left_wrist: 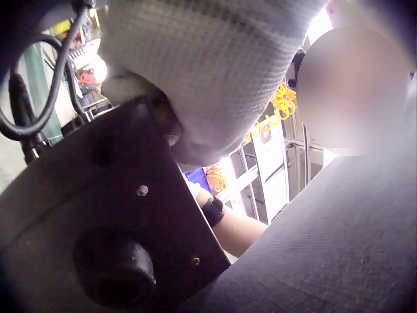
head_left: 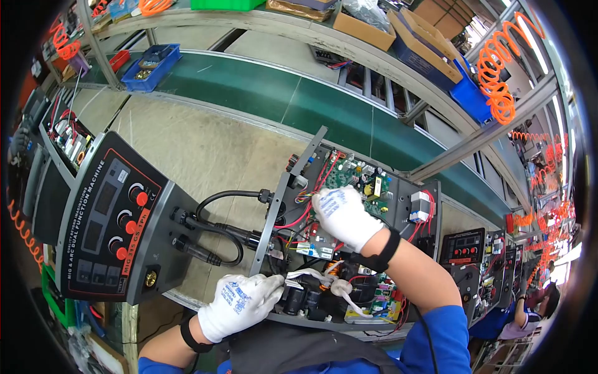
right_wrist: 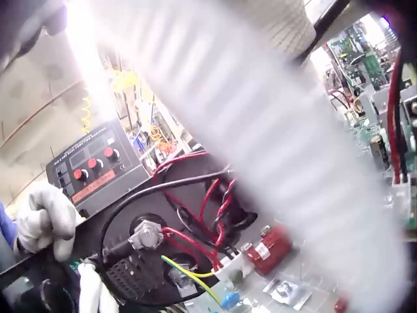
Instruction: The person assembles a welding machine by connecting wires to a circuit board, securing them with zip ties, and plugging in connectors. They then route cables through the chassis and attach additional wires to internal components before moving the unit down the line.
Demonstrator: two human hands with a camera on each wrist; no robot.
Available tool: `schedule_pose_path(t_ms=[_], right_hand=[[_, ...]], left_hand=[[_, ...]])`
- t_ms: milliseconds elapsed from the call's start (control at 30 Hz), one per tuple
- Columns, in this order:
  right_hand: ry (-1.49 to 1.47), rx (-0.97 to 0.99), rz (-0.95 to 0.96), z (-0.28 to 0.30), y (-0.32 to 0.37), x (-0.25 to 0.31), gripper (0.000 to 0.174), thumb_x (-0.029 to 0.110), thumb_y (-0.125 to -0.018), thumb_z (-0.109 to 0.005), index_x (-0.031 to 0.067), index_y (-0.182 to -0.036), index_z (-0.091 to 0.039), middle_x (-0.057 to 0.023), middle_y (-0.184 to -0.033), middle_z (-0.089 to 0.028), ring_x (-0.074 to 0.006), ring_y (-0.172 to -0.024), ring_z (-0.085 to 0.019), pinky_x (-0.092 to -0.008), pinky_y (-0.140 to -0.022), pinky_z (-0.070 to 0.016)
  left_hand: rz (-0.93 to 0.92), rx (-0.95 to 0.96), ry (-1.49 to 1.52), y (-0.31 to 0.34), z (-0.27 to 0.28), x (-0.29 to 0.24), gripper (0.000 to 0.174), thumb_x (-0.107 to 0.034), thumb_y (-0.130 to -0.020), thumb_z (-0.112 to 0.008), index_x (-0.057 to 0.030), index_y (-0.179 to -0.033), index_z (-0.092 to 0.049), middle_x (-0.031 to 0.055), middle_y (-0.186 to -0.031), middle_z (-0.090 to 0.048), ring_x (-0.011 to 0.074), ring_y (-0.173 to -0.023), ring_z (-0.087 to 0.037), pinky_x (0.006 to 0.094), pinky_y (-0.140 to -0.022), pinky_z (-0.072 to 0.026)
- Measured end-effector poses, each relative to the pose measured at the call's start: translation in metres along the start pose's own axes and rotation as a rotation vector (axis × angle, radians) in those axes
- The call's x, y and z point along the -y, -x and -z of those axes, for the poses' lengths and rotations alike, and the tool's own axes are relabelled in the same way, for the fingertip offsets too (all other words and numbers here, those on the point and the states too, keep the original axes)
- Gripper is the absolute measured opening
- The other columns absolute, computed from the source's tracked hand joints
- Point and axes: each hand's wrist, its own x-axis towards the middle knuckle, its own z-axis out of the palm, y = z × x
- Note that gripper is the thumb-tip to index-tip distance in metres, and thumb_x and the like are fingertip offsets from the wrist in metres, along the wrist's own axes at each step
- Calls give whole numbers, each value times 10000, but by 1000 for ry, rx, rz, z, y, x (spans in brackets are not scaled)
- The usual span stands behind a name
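Note:
An opened welding machine (head_left: 430, 243) lies before me, its circuit board (head_left: 355, 177), coloured wires and white cables (head_left: 339, 283) exposed. My left hand (head_left: 242, 305), in a white glove, grips the near left edge of the casing. In the right wrist view, the left hand's fingers (right_wrist: 55, 225) bend down over that edge; the left wrist view has the glove across a dark panel (left_wrist: 98, 189) corner. My gloved right hand (head_left: 344, 215) is over the board, beside wires (head_left: 305, 196) behind the front panel. Its fingertips are hidden, and I cannot tell whether they hold anything.
A finished-looking control panel (head_left: 112, 218) with red knobs stands at left, black cables (head_left: 233, 227) running between the machines. Beyond lies a green conveyor (head_left: 249, 87) with a blue bin (head_left: 151, 67). Orange coiled hoses (head_left: 498, 75) hang at right, beside a metal post (head_left: 486, 131).

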Motion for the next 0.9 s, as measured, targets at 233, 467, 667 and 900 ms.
schedule_pose_path(t_ms=[233, 467, 667, 900], right_hand=[[-99, -88, -88, -5, -2, -3, 182, 188, -761, -624, 34, -817, -704, -130, -756, -680, -297, -757, -686, -438, -671, -520], [-611, -480, -738, 117, 210, 2, 356, 197, -895, -584, -28, -1171, -606, -158, -1087, -667, -232, -1008, -639, -323, -888, -483], [-415, -664, -1569, 81, 497, 175, 276, 195, -925, -593, -16, -1095, -649, -113, -979, -682, -171, -867, -651, -302, -803, -513], [-307, -1372, -2280, 25, 700, 483, 218, 149, -939, -585, -8, -1080, -642, -84, -871, -686, -142, -761, -643, -269, -692, -519]], left_hand=[[-21, -9, -15, 3, -1, -5, 152, -174, -835, -650, -72, -941, -687, 86, -772, -685, 241, -643, -662, 334, -581, -515], [-155, 10, -1, 15, 5, 1, 138, -162, -829, -653, -63, -923, -682, 96, -721, -666, 258, -631, -651, 354, -599, -515], [-172, 50, 3, 14, 12, -5, 121, -126, -831, -642, -66, -900, -720, 130, -763, -686, 295, -661, -661, 382, -603, -514], [-129, 66, 89, 26, 9, -25, 591, -506, -857, -661, -52, -1233, -615, 151, -1216, -641, 288, -1068, -618, 465, -958, -454]])
